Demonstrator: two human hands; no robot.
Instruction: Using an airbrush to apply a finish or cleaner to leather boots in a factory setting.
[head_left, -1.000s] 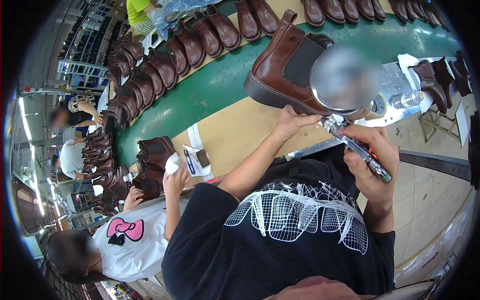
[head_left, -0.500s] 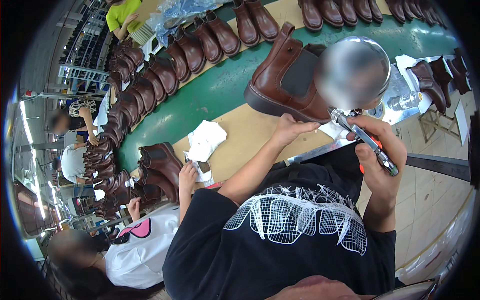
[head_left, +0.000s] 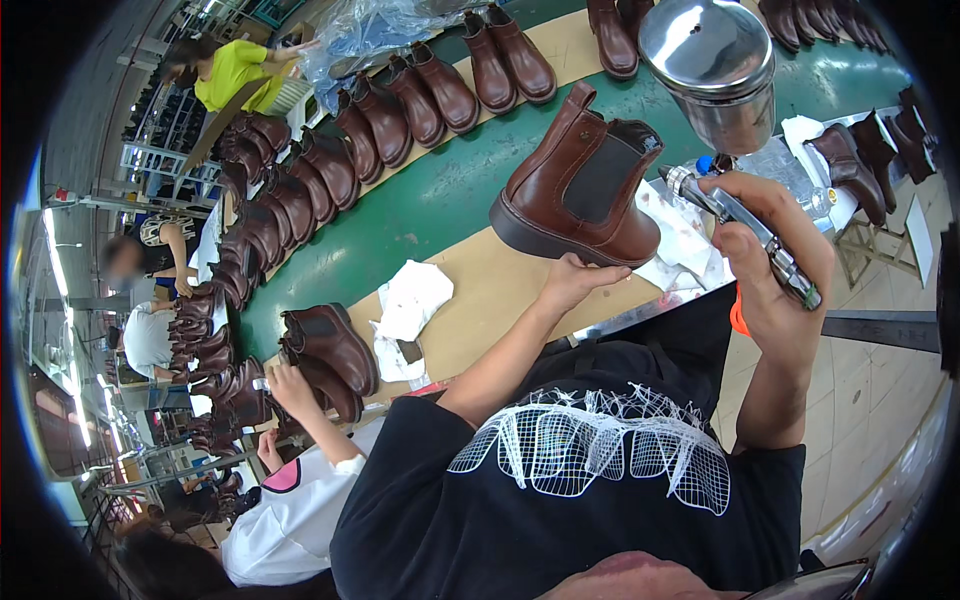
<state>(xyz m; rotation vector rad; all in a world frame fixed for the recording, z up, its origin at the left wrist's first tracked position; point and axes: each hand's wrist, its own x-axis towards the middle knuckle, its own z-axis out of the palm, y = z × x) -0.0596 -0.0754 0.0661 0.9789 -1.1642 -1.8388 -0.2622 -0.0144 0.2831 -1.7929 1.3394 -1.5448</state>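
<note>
My left hand [head_left: 574, 288] holds a brown leather ankle boot [head_left: 545, 160] with dark elastic side panels from below, by its sole. The boot is raised over the table's near side, tilted, its toe pointing right. In my right hand [head_left: 778, 262] is a metal spray gun [head_left: 735, 210], fingers wrapped round its body. The shiny lidded cup [head_left: 735, 115] of the gun stands above the nozzle. Between nozzle and boot toe there is a small gap. Whether the trigger is pressed I cannot tell.
Pairs of brown boots [head_left: 440, 95] line the green table [head_left: 400, 190]. White cloths [head_left: 412, 300] lie on the brown paper, and stained white paper [head_left: 685, 245] lies right of the boot. A co-worker's hand [head_left: 292, 385] reaches toward boots at left. More boots [head_left: 848, 165] stand far right.
The spray gun has moved right, away from the boot, uncovering the boot's toe and opening. The boot has shifted little. The co-worker's hand at left has moved from the cloth toward the boots.
</note>
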